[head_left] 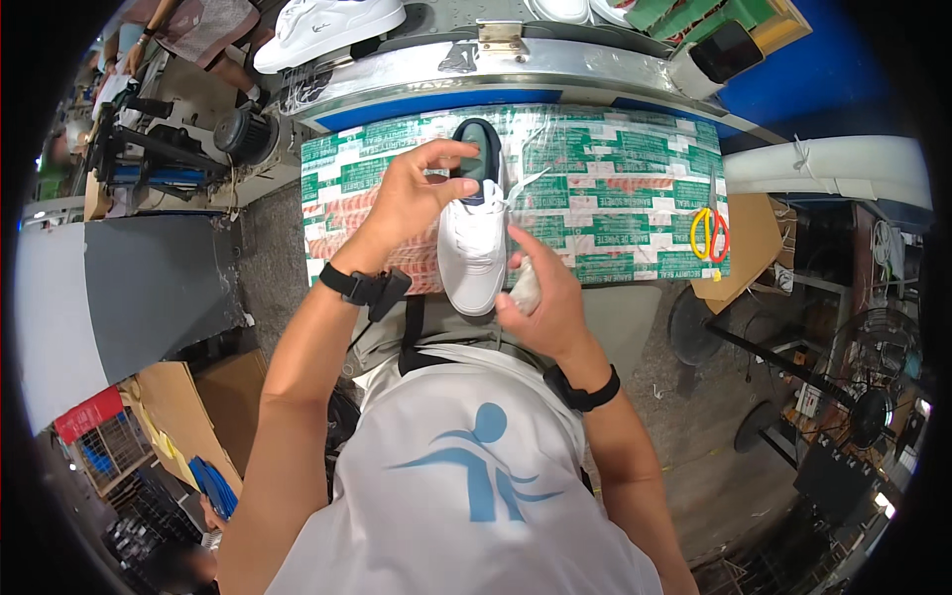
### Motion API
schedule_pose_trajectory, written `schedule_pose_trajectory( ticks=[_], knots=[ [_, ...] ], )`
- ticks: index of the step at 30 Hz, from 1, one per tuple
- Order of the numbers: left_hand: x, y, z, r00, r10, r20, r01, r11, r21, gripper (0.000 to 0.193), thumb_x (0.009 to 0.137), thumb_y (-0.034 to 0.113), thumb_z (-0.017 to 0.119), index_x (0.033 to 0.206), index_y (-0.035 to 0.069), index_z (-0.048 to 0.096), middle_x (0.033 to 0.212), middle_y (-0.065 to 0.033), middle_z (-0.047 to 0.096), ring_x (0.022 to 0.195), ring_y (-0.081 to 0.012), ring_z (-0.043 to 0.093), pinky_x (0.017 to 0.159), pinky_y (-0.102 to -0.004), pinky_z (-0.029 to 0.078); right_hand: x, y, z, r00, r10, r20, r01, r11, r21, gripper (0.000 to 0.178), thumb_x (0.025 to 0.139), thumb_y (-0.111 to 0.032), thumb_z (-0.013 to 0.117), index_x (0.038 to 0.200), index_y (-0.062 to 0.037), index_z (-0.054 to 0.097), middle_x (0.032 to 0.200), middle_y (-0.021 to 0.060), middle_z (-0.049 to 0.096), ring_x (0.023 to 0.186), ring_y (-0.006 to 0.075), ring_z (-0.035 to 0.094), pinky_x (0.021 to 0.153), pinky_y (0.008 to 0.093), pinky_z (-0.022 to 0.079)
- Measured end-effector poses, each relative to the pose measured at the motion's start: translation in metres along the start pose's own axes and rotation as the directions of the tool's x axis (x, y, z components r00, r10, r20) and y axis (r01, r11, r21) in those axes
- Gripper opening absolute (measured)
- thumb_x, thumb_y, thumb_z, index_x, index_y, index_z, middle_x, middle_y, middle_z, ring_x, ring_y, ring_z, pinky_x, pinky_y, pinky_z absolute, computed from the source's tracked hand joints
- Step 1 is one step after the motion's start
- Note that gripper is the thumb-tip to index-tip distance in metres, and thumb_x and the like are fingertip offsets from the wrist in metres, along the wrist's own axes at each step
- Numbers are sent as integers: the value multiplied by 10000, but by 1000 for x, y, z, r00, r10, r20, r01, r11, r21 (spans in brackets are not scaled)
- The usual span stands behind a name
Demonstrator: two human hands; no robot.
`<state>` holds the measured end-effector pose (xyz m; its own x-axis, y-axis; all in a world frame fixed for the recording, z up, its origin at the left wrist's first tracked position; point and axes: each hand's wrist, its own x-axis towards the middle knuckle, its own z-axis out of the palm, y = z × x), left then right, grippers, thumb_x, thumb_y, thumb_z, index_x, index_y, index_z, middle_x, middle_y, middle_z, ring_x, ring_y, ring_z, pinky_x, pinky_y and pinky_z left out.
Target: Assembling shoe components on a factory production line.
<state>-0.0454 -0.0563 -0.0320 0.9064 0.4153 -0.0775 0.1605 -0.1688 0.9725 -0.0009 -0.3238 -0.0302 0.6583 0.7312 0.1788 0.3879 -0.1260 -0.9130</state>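
A white lace-up sneaker [472,253] with a dark collar and greenish insole lies toe toward me on the bench. My left hand [418,193] is over its left side by the ankle opening. Its thumb and index finger are apart, the thumb at the tongue and the index finger over the opening. A loose white lace end [529,185] sticks out to the right of the shoe. Beside the toe on the right, my right hand [551,305] is closed around a crumpled whitish cloth [527,288], with its index finger pointing toward the shoe.
Green-and-white printed tape covers the bench top [615,223]. Scissors [710,234] with yellow and red handles lie at its right end. Beyond runs a metal-edged conveyor [426,74] carrying another white sneaker [332,30]. A fan [873,412] stands right; another person [203,35] is far left.
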Motion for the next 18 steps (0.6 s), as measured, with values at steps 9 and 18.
schedule_pose_trajectory(
  ticks=[9,18],
  knots=[
    [59,-2,-29,990,133,44,-139,961,239,785,959,295,929,1639,122,579,1570,-157,661,1517,-307,545,1226,-452,482,30,-5,47,960,-239,144,278,867,-414,1088,748,-326,933,1626,107,459,1004,178,680,850,371,672,778,497,546],
    [68,9,-33,924,-138,357,43,964,262,771,970,253,916,1647,139,566,1572,-124,674,1516,-334,575,1254,-461,477,32,-13,72,974,-199,107,225,822,-523,1019,759,-270,939,1596,106,495,991,177,685,828,381,691,737,493,571]
  ],
)
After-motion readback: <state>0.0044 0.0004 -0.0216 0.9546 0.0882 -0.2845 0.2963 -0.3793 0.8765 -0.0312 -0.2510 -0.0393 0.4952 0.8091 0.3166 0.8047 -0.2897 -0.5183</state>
